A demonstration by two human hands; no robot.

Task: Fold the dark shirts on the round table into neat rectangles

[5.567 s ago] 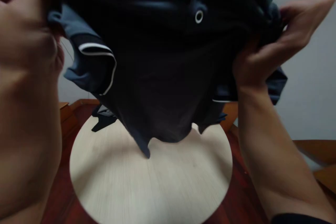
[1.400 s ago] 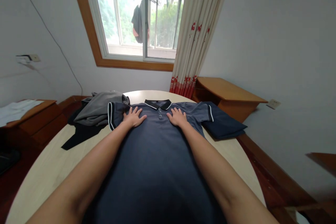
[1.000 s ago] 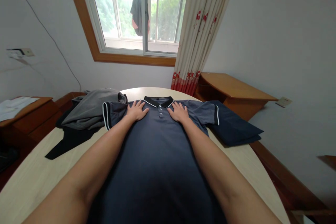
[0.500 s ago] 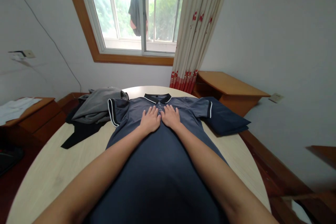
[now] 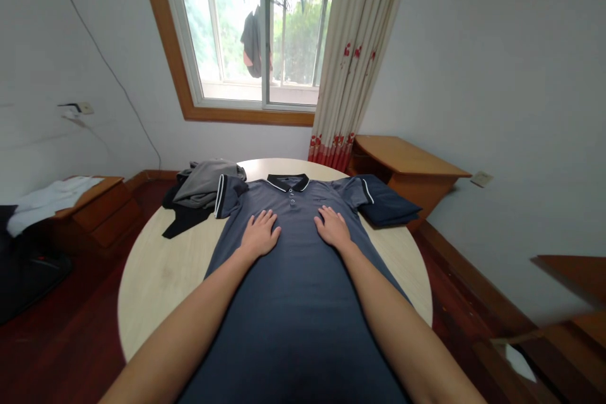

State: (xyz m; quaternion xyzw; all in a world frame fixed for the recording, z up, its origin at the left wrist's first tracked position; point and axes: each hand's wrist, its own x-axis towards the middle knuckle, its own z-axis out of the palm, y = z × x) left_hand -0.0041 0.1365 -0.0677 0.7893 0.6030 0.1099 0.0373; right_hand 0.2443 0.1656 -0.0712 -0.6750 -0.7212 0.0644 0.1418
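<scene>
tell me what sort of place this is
Most likely a room in a home, though which room is hard to say: a red-patterned curtain hangs at the window, a low wooden drawer unit stands by the wall, and a polo shirt lies spread on a round table.

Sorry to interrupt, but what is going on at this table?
A person's left hand and right hand lie palm down on a dark polo shirt, which is spread front up on a round table with its collar toward the window. Heaped grey and black clothing lies to the left, and folded navy cloth to the right.
</scene>
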